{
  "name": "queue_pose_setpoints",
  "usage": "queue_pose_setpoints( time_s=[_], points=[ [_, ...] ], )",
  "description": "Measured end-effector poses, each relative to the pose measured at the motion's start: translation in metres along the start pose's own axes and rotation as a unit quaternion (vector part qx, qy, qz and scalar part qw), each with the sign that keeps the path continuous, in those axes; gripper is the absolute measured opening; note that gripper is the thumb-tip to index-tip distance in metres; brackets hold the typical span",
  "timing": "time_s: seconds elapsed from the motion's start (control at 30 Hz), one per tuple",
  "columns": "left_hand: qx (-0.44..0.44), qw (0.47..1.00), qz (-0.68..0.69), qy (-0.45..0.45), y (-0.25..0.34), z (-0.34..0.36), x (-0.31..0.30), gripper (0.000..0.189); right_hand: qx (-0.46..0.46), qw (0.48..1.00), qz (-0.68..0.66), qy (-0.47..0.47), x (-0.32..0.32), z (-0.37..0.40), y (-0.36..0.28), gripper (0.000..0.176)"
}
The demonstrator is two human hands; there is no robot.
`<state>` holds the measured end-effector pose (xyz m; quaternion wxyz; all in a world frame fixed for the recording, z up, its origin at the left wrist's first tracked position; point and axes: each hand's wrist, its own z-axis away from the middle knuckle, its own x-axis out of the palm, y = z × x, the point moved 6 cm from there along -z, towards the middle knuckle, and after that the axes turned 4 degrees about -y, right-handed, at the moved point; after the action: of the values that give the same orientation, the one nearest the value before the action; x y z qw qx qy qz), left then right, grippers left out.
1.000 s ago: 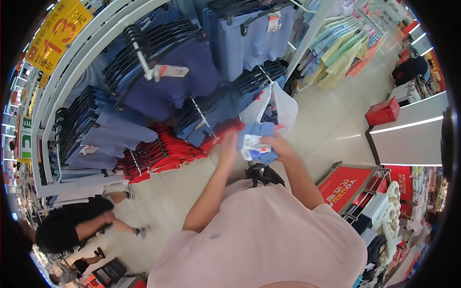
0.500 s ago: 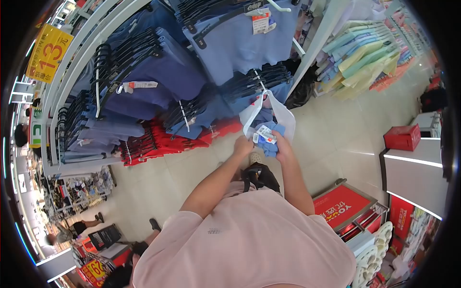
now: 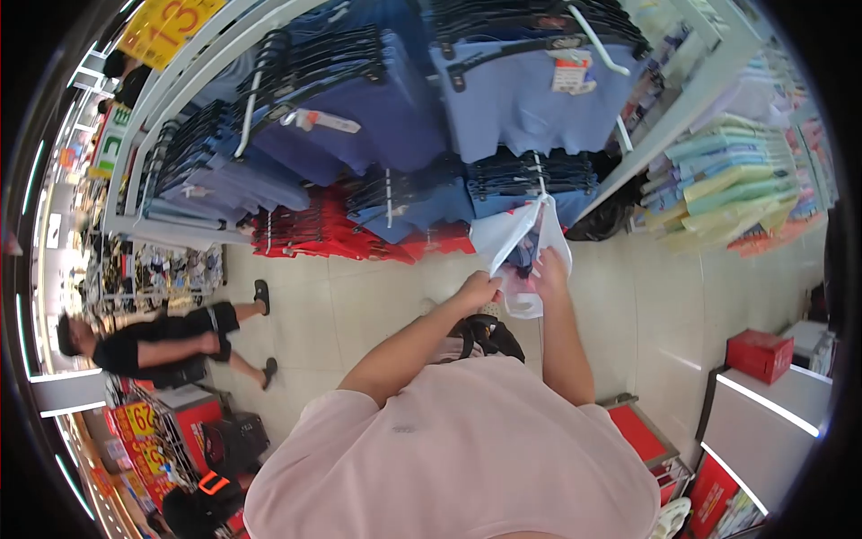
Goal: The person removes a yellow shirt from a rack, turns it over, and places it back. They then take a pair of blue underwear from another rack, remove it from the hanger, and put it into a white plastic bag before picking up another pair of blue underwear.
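A white plastic bag (image 3: 501,237) hangs by its handle from a display hook, its mouth spread toward me. My left hand (image 3: 482,288) pinches the bag's lower left edge. At the right side of the opening is my right hand (image 3: 550,269), its fingers bent inward; what they grip, if anything, cannot be made out. Dark blue cloth (image 3: 523,258) shows inside the bag, beside the right fingers. Just above the bag, blue garments on black hangers (image 3: 530,175) hang on the same rack.
More blue shorts (image 3: 530,108) and red garments (image 3: 310,229) fill the rack ahead. Pastel clothes (image 3: 727,180) hang at the right. A person in black (image 3: 171,341) is in the aisle at left. Near my right side stands a red-topped cart (image 3: 642,440); a red box (image 3: 760,356) sits beyond it.
The light blue folded garment with tags that my right hand held is no longer visible. My right hand has moved up into the bag's mouth. A person has come into view at left.
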<state>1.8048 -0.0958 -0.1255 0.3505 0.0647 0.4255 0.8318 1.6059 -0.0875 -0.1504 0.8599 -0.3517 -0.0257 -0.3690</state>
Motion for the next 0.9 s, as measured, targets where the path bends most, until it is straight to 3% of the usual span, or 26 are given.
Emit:
queue_pose_setpoints(
  time_s=[0.17,0.23,0.33,0.57,0.67,0.9],
  points=[
    [-0.025,0.996,0.085,0.016,0.014,0.016,0.000,0.035,-0.008,0.993,0.012,-0.121,0.012,0.032,0.005,0.026],
    [-0.023,0.994,0.106,0.014,0.010,0.018,0.001,0.032,-0.010,0.987,0.011,-0.161,0.022,0.045,0.006,0.018],
    [0.017,0.995,0.098,-0.009,0.005,0.025,-0.004,0.033,0.001,0.980,0.036,-0.196,0.044,0.073,0.000,0.022],
    [0.065,0.996,0.058,0.035,-0.013,0.076,-0.057,0.034,-0.026,0.957,0.112,-0.266,0.096,0.098,-0.024,0.032],
    [0.033,0.984,0.159,0.077,-0.032,0.103,-0.082,0.035,-0.028,0.950,0.137,-0.279,0.129,0.113,-0.035,0.033],
    [0.062,0.963,0.208,0.158,-0.057,0.184,-0.145,0.036,-0.043,0.916,0.161,-0.364,0.207,0.138,0.001,0.030]
  ],
)
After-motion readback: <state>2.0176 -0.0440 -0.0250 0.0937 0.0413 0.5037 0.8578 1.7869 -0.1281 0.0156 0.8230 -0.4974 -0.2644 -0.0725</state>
